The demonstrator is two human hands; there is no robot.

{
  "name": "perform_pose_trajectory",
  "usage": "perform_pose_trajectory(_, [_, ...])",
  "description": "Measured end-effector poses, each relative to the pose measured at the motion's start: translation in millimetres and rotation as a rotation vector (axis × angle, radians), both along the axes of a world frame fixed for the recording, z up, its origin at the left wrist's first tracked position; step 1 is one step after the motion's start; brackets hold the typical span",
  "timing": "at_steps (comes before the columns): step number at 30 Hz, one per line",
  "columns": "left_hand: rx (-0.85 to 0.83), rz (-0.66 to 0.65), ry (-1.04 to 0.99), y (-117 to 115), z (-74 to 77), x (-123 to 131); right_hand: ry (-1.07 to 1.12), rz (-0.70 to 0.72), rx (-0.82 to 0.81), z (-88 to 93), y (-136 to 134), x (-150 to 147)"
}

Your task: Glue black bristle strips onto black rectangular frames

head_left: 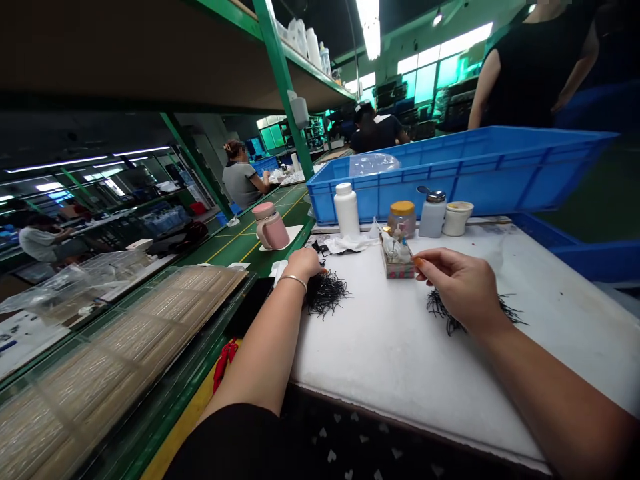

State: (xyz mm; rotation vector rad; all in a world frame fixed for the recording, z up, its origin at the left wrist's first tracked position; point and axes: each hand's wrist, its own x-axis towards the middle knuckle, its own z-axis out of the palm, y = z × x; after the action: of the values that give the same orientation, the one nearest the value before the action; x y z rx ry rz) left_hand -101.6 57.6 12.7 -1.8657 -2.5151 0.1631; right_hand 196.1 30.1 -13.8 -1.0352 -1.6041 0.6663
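Observation:
My left hand [303, 263], with a bracelet at its wrist, is closed at the far edge of a pile of thin black strips [327, 293]. What its fingers grip, if anything, is hidden. My right hand [463, 283] is closed in a pinch beside a small open box [399, 268] that holds small bottles and crumpled clear plastic. Something thin seems to be between thumb and forefinger, too small to name. Beneath this hand lies a second pile of black strips [440, 311], partly covered by it.
A white bottle [347, 212], an orange-lidded jar [402, 220], a pump bottle [433, 215] and a white cup [457, 219] line the white table's back. Behind them sits a blue crate [450, 180]. A pink mug [273, 228] stands left. Several people are farther off.

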Motion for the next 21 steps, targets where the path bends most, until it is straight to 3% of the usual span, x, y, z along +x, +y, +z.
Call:
perform_pose_trajectory(8, [0.009, -0.018, 0.029, -2.8, 6.0, -11.0, -0.014, 0.019, -0.005, 2.1, -0.1, 1.8])
perform_pose_trajectory(13, [0.028, -0.049, 0.014, -9.2, -1.4, -11.2, -0.007, 0.05, -0.007, 2.0, -0.5, 1.0])
perform_pose_trajectory(17, [0.105, -0.068, -0.029, -16.5, -7.6, -6.2, -0.008, 0.064, -0.013, 1.7, 0.9, 1.2])
perform_pose_trajectory(21, [0.249, -0.08, -0.125, -30.0, 0.6, -2.4, -0.012, 0.075, -0.035, 3.2, 0.4, 1.2])
